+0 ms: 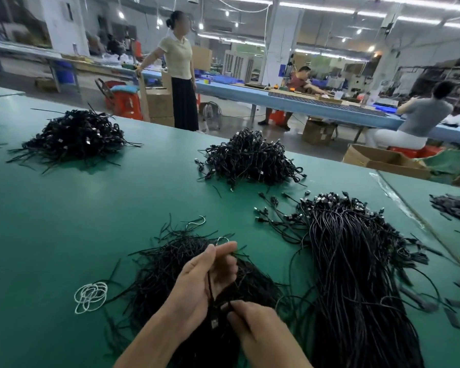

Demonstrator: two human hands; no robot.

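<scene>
The left hand (205, 280) curls its fingers round a thin black cord (209, 285). The right hand (252, 325) pinches the same cord lower down, right over a heap of black ties (165, 264) on the green bench (64, 221). A bunch of black cables (351, 261) lies just to the right, and a loop of white string (91, 296) lies to the left.

Tie pile (170, 266) lies nearest on table (64, 221); straight cable bundle (356, 261) to its right; two coiled heaps (250, 158) behind.
</scene>
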